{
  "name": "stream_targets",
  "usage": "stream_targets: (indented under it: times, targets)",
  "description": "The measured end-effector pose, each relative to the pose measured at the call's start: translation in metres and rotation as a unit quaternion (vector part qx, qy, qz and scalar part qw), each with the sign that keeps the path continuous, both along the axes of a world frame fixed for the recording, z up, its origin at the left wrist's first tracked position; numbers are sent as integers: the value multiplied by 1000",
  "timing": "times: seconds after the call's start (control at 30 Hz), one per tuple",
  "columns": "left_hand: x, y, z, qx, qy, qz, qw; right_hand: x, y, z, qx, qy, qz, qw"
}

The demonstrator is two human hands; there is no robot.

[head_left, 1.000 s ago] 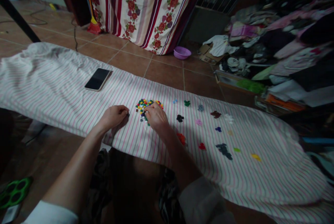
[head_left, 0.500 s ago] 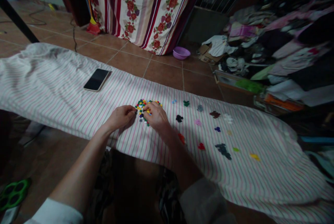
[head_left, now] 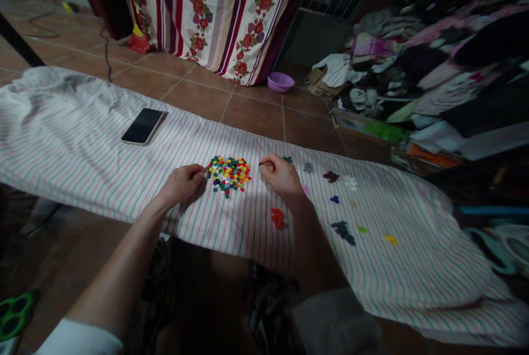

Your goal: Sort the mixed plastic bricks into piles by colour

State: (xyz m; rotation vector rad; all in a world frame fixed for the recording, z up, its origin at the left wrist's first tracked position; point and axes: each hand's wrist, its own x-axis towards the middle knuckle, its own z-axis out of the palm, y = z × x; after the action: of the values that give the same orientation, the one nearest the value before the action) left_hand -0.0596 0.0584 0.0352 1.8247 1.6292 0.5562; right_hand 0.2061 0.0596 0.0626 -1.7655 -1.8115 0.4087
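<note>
A mixed pile of small coloured pieces (head_left: 228, 173), green, yellow, red, white and others, lies on the striped cloth. At its left edge, my left hand (head_left: 184, 183) is closed in a pinch; what its fingertips hold, if anything, is too small to make out. My right hand (head_left: 283, 176) is to the right of the pile, thumb and finger closed on a small dark piece (head_left: 260, 164). Under my right wrist's left side sits an orange-red heap (head_left: 277, 218). Partly behind that hand show green pieces (head_left: 286, 160) and pink ones (head_left: 306, 190).
Further right lie sorted heaps: brown (head_left: 330, 177), white (head_left: 351, 182), dark grey (head_left: 343, 232) and yellow (head_left: 390, 240). A phone (head_left: 143, 126) rests on the cloth (head_left: 95, 140) at left. Beyond are a purple basin (head_left: 280, 82), a broom (head_left: 138, 41) and piled clothes (head_left: 380, 46).
My right hand has moved right, off the mixed pile, carrying a small dark piece. My left hand stays pinched by the pile's left edge. The view has shifted slightly.
</note>
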Motion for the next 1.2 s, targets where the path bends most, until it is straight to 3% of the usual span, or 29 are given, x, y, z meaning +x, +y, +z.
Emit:
stream_targets:
  times: [0.17,0.37,0.67,0.93,1.2]
  targets:
    - [2,-1,4,3,28,-10,1000,38,-8,5,-43,-41,-37,998]
    - [5,0,8,-15,71,-24,997,62,-13,-5,-64,-105,-32,992]
    - [8,1,7,-14,99,-13,995,58,-13,-19,-100,-136,-27,985]
    - [8,1,7,-14,102,-12,995,58,-13,-16,-145,-116,-4,983]
    - [7,0,10,-23,82,-1,996,52,-10,-15,-93,-106,-19,990]
